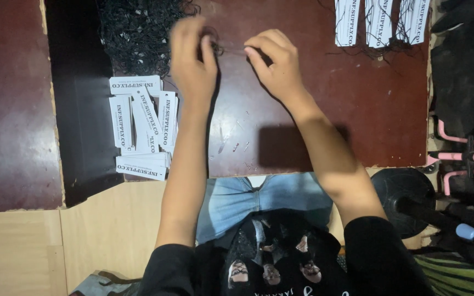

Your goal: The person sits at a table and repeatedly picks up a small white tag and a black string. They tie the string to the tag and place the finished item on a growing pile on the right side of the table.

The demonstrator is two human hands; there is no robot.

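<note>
Here both hands pinch one thin black string just right of the black string heap: left hand and right hand each have fingertips closed on it, apparently separating a single strand; next needs a white tag from below the heap.

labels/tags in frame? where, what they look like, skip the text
Pile of paper tags: on the brown table, beside the left hand's forearm; white rectangles with black print, overlapping loosely.
Row of paper tags: far right edge of the table; three white rectangles with black print, black strings tangled around them.
Black string heap: far left, above the pile; no label on it.
No screens or signs in view.
</note>
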